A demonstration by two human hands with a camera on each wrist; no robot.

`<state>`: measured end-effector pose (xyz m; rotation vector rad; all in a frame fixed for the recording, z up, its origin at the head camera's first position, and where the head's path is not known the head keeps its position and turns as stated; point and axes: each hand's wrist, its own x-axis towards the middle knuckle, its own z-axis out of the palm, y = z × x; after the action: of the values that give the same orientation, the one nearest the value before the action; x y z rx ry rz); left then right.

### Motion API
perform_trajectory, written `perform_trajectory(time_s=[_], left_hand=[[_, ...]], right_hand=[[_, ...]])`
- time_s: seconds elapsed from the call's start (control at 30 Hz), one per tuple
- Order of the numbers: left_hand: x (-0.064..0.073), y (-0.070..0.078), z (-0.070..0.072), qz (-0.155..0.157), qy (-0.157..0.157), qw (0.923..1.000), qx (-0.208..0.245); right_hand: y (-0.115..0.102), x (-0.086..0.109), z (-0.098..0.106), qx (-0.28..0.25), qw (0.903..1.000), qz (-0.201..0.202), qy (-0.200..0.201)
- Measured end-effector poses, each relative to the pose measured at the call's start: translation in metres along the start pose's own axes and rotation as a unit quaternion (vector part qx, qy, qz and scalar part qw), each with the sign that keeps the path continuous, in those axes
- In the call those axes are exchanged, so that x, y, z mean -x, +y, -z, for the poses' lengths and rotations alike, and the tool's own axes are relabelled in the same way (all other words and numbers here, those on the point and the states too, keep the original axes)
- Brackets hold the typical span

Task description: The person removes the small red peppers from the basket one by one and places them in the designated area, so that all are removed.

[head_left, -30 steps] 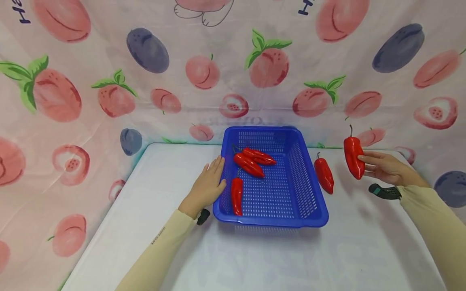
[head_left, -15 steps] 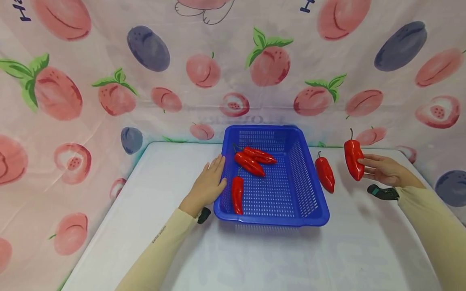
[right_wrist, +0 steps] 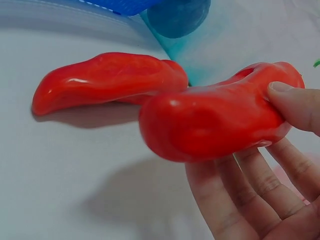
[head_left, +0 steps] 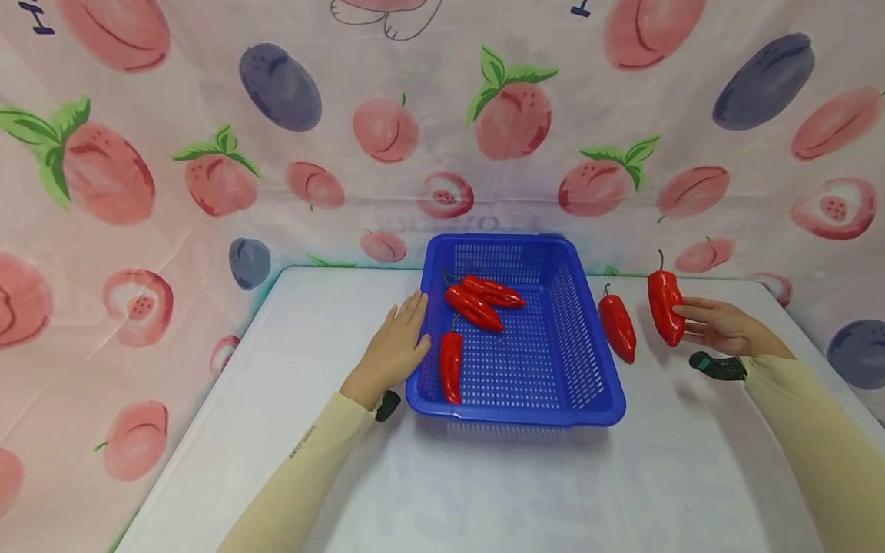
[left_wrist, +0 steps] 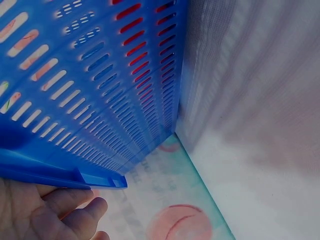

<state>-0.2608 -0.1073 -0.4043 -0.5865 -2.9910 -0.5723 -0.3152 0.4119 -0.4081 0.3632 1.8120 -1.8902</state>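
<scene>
Between thumb and fingers, my right hand (head_left: 726, 326) pinches a long red pepper (head_left: 665, 309), stem upward, above the table to the right of the basket. The right wrist view shows this held pepper (right_wrist: 215, 117) off the surface, its shadow below. Another red pepper (head_left: 617, 329) lies on the table between it and the basket. My left hand (head_left: 392, 346) rests with straight fingers on the left rim of the blue plastic basket (head_left: 512, 415); the left wrist view has its fingers (left_wrist: 75, 210) under the rim. Three red peppers (head_left: 473, 309) lie in the basket's left half.
A white table (head_left: 311, 322) bears the basket near its back edge. Behind and to the left hangs a fruit-printed cloth (head_left: 332, 69). Dark wrist devices sit at both cuffs, the right one (head_left: 719, 366) close above the table.
My right hand has moved slightly left with its pepper, closer to the one on the table. The left hand stays on the basket rim. The whole head view has shifted slightly.
</scene>
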Motion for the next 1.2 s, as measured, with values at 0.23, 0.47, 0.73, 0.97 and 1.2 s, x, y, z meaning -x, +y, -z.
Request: perform_trajectory(time_s=[0.23, 0.47, 0.73, 0.97, 1.2], left_hand=[[-0.001, -0.001, 0.0, -0.004, 0.006, 1.0, -0.001], [-0.001, -0.002, 0.0, -0.006, 0.007, 1.0, -0.001], [-0.002, -0.002, 0.0, -0.001, 0.001, 1.0, -0.002], [-0.002, -0.002, 0.0, -0.001, 0.0, 1.0, -0.004], [-0.002, -0.002, -0.002, 0.002, 0.0, 1.0, 0.0]], right_hand=[[0.003, -0.004, 0.0, -0.007, 0.9998, -0.016, 0.006], [0.006, -0.006, -0.001, -0.016, 0.9994, -0.029, 0.007], [0.009, -0.011, -0.004, -0.008, 0.9989, -0.045, 0.013], [0.012, -0.016, -0.006, 0.007, 0.9986, -0.05, 0.016], [0.015, -0.017, -0.005, 0.01, 0.9987, -0.05, 0.002]])
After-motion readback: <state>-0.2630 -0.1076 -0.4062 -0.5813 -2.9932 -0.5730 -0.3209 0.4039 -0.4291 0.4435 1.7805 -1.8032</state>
